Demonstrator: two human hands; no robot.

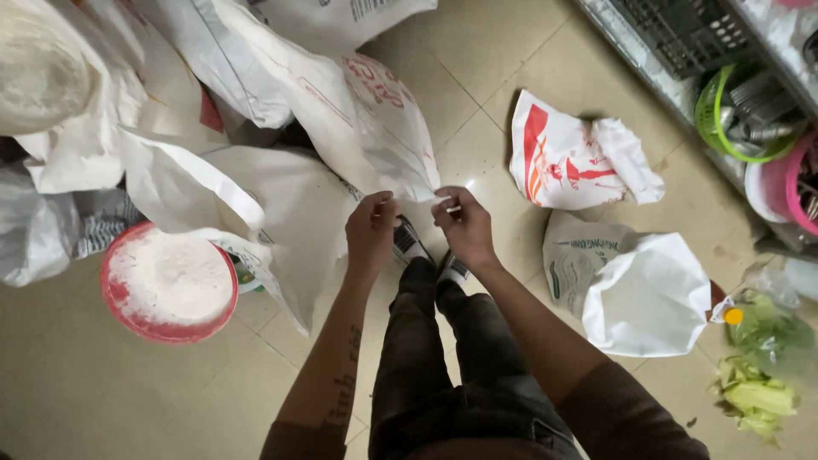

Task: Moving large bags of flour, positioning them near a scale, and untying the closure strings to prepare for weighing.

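Hands first: both are pinched onto the lower corner of a big white woven sack [366,128] with red print, right about dead centre of the view. Left hand [371,228] has its fingertips clenched on the sack's edge, and right hand [464,223] grips the same edge just beside it, with a small white strip poking out between its fingers, can't tell what that bit is. The sack itself leans up toward 12 o'clock from the hands, resting against more white sacks [213,60] piled at 10 and 11 o'clock. Over at 9 o'clock sits a red tub [169,328] heaped with white powder, tucked partly under a sagging white sack [273,213]. At 2 o'clock there's a crumpled white bag with red markings [579,158] flat on the tiled floor [111,392], and at 3 o'clock another empty white bag [639,290] near it. Leafy green scraps [758,396] lie at 4 o'clock. Person's dark trousers [452,358] and shoes [413,243] sit right under the hands, 6 o'clock.
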